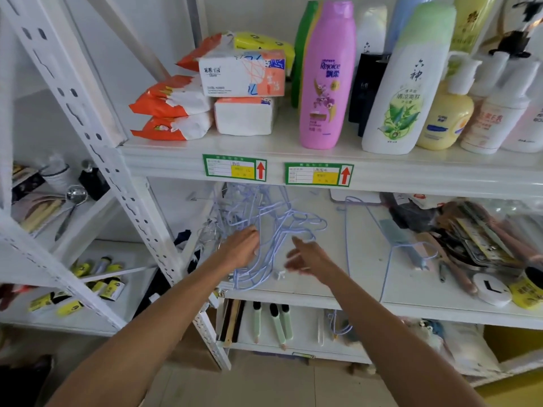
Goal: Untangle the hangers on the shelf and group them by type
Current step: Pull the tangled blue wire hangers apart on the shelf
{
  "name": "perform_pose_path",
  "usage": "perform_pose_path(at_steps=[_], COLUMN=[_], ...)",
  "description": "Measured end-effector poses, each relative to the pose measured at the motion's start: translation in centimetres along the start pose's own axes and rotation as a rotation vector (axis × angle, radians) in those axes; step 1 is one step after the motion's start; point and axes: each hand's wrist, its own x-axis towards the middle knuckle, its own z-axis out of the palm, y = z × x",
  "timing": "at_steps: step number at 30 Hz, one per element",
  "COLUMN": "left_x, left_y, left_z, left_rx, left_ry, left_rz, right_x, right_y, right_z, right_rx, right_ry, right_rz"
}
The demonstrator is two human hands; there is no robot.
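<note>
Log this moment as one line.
left hand: on blue hanger tangle, grip hidden | right hand: open beside tangle | single hanger: lies apart, rightward

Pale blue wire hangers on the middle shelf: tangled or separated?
Tangled: the pale blue wire hangers overlap in one heap, their loops crossing each other.

Hanger tangle [273, 221] lies left on shelf [338, 259]; one hanger [347, 230] seemingly apart, right.

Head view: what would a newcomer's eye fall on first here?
The tangle of pale blue wire hangers on the middle shelf draws the eye first, with the left hand at it and the right hand open beside. Above, a pink Rejoice shampoo bottle stands out on the upper shelf. One more blue hanger lies apart to the right.
</note>
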Motion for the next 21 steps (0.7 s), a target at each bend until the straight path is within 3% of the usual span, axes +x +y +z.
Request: perform_pose_path(at_steps=[2,6,9,15,19,21], left_x=[-0.4,-1.0,-1.6,-2.3,-2.5,-2.1], left_y=[1.1,1.1,1.0,3.4,5.1,5.2], left_z=[-0.4,-0.5,-0.5,-0.6,0.0,0.8], left_rx=[0.009,-0.114,-0.177,-0.333,-0.654,-0.742], left_ry=[0.068,0.162,0.235,0.554,0.658,0.607], left_rz=[0.020,0.001,0.012,0.163,0.035,-0.070], right_x=[0.6,2.7,2.6,1.5,0.5,0.1], right_y=[-2.4,-4.6,-4.5,-3.4,-2.0,-1.4], right_z=[3.0,6.4,6.5,3.7,0.9,-0.3], right_rx=[0.287,0.581,0.634,0.821,0.917,0.916], right_ry=[-0.081,-0.035,-0.015,-0.034,-0.017,0.003], right_rz=[0.009,0.031,-0.003,-0.063,-0.067,-0.071])
